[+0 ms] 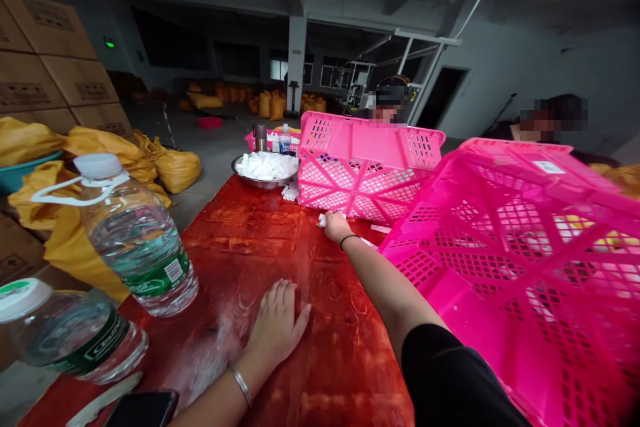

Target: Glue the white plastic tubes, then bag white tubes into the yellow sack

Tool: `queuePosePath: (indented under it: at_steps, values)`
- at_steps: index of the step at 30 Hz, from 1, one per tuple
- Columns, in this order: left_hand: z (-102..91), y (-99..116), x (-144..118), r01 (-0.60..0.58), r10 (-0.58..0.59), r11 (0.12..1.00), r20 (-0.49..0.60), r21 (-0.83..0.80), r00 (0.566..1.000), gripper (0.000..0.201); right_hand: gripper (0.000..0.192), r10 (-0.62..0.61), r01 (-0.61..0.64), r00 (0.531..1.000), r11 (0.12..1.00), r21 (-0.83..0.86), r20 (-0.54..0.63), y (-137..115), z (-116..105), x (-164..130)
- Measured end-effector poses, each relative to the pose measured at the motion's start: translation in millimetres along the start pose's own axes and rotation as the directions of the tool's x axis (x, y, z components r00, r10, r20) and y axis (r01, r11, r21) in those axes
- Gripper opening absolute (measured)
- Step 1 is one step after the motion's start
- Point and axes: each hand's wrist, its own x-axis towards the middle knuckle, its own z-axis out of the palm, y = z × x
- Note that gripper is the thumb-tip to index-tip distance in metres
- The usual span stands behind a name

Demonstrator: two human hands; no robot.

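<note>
White pieces (pixel 267 165) already heaped the bowl (pixel 265 181); another piece (pixel 321 220), clamped in the grip of the right hand (pixel 337 225) near the pink basket (pixel 373 140), seemingly remained unfinished (the left hand (pixel 278 323), thumb apart, lay empty on the counter (pixel 245 237)).

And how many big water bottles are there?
2: the farther bottle and the nearer bottle, both at the left edge of the table. The pink baskets may hide more.

Near the left edge of the glossy red worktop (pixel 240 233), our view cuts off a black rectangular phone (pixel 143 409); our right hand (pixel 337 227) partly hides a small white piece (pixel 321 221).
</note>
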Motion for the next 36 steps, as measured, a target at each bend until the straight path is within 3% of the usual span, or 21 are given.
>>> queuePosePath:
  at_steps: [5,13,16,20,24,27,31,33,34,35,36]
  values:
    - [3.4,-5,1,0.002,-0.002,1.0,0.009,-0.025,1.0,0.048,0.039,0.099,-0.099,0.995,0.995,0.008,-0.01,16,-5,16]
    - [2.3,-6,4,0.006,-0.005,1.0,0.025,-0.029,1.0,0.045,0.037,0.082,-0.084,0.993,0.996,0.029,0.08,11,-10,23]
    - [0.0,-1,4,0.006,-0.004,0.999,0.043,-0.04,0.999,0.045,0.034,-0.001,-0.002,0.996,1.0,0.031,0.084,-2,-15,-5]
    - [-6.0,12,2,-0.003,0.004,0.999,0.039,-0.032,0.999,0.042,0.027,-0.133,0.128,0.988,0.99,0.059,0.081,-22,-19,-76]
    - [-22.4,37,-6,-0.02,0.02,1.0,0.019,0.006,1.0,0.039,0.023,-0.159,0.15,0.982,0.984,0.099,0.098,-27,-45,-169]
    - [-37.9,64,-19,-0.053,0.052,0.997,0.018,0.051,0.998,0.039,0.03,-0.117,0.104,0.991,0.978,0.181,0.059,-5,-91,-262]
    - [-47.8,99,-39,-0.251,0.253,0.96,-0.001,0.126,0.967,0.046,0.034,-0.023,0.023,1.0,0.94,0.342,-0.004,72,-163,-440]
    - [-44.6,114,-40,-0.422,0.427,0.898,-0.016,0.121,0.904,0.046,0.029,0.182,-0.173,0.983,0.9,0.4,0.016,122,-190,-554]
    - [-41.1,122,-38,-0.518,0.522,0.85,-0.019,0.094,0.853,0.045,0.027,0.344,-0.318,0.939,0.848,0.424,0.018,146,-199,-615]
    - [-36.6,130,-34,-0.614,0.615,0.788,-0.021,0.048,0.788,0.044,0.028,0.508,-0.46,0.861,0.773,0.437,0.007,167,-204,-679]
    - [-31.2,141,-28,-0.691,0.69,0.723,-0.029,-0.016,0.723,0.043,0.029,0.676,-0.607,0.737,0.665,0.436,-0.004,185,-207,-744]
